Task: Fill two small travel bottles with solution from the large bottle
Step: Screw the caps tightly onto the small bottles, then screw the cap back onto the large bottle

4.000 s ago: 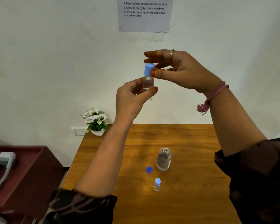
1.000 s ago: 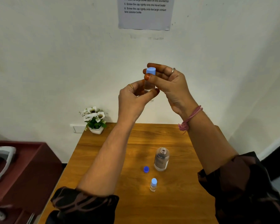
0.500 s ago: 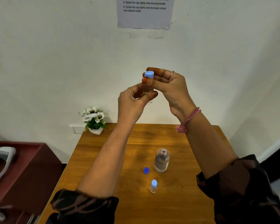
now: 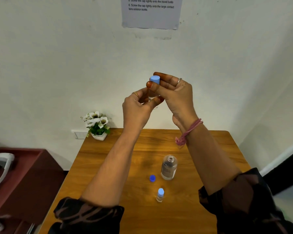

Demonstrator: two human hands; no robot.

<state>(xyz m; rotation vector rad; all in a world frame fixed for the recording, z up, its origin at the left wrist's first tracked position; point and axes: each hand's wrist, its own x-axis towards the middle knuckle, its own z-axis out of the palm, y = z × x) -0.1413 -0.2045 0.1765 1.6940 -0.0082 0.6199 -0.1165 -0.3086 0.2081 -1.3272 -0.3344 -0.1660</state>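
Observation:
I hold a small clear travel bottle (image 4: 153, 97) up in front of the wall, well above the table. My left hand (image 4: 137, 108) pinches its body between thumb and fingers. My right hand (image 4: 173, 92) grips its light blue cap (image 4: 155, 79) between thumb and fingers; most of the bottle is hidden behind both hands. On the wooden table (image 4: 108, 149) stands the large clear bottle (image 4: 168, 168), uncapped. Its dark blue cap (image 4: 152, 178) lies just to its left. A second small travel bottle (image 4: 160, 195) with a light blue cap stands upright in front of them.
A white pot of artificial flowers (image 4: 97, 124) sits at the table's back left corner. A dark red cabinet (image 4: 24, 179) with a white device (image 4: 0, 168) on it stands to the left. A printed instruction sheet (image 4: 151, 12) hangs on the wall.
Over four seconds both hands have come lower with the small bottle, and my right hand has swung round from the side of the cap to its near side. The things on the table have not moved.

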